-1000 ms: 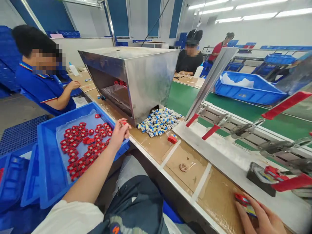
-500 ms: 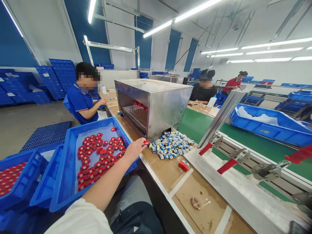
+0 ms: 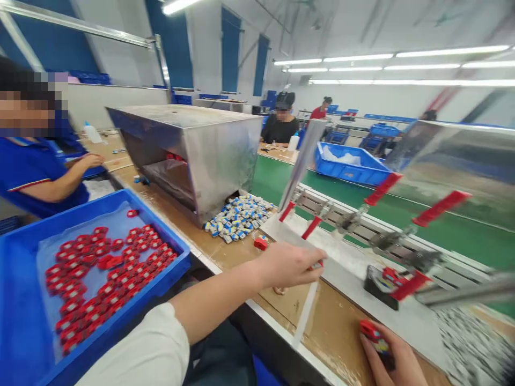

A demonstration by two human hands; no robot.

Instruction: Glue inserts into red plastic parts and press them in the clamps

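Observation:
My left hand (image 3: 292, 264) reaches over the brown bench with its fingers closed on a small red part (image 3: 316, 265), mostly covered by the fingers. At the lower right, my right hand (image 3: 392, 354) grips a red piece (image 3: 372, 331) that has a darker section beneath it. Another red part (image 3: 260, 243) lies on the bench behind my left hand, beside a pile of small white-and-blue pieces (image 3: 241, 217). A black block (image 3: 380, 287) with a red piece in it sits under a red-handled clamp. Many red parts lie in the blue tray (image 3: 183, 257) at the left.
An open-fronted metal box (image 3: 225, 155) stands on the bench behind the pile. Red-handled clamps (image 3: 384, 188) line a metal rail at the right. Small grey pieces (image 3: 475, 343) lie at far right. A person in blue (image 3: 32, 171) sits at the left; others work farther back.
The view has turned right. My left hand has moved from the metal box's corner rightwards over the bench, still with a red part. My right hand and the black block have come into view.

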